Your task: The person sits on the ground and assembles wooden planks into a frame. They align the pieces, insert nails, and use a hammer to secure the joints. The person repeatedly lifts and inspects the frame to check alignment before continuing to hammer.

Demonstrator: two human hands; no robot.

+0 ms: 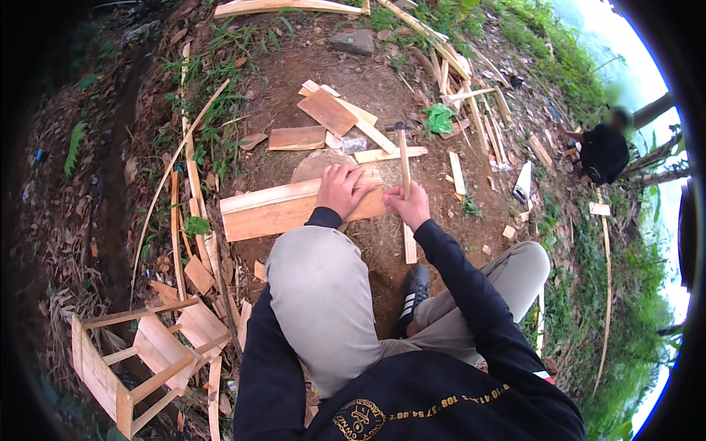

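Observation:
In front of my knees lies a wide wooden board [276, 217] with a narrower strip [272, 195] along its far edge. My left hand [341, 192] is closed over the strip and board near their right end, thumb stretched toward that end. My right hand [410, 203] grips a hammer [404, 158] by the lower handle, its dark head pointing away from me. The right fingertips are close to the board's right end; whether they also pinch something small cannot be made out. A flat stone [312, 166] shows just behind the board.
Beyond the board lie several loose planks [327, 112] and a green plastic bag [439, 118]. A handsaw [523, 181] rests at the right. A wooden frame [151, 353] stands at lower left. Long strips [193, 165] line the left. Another person [604, 151] is at far right.

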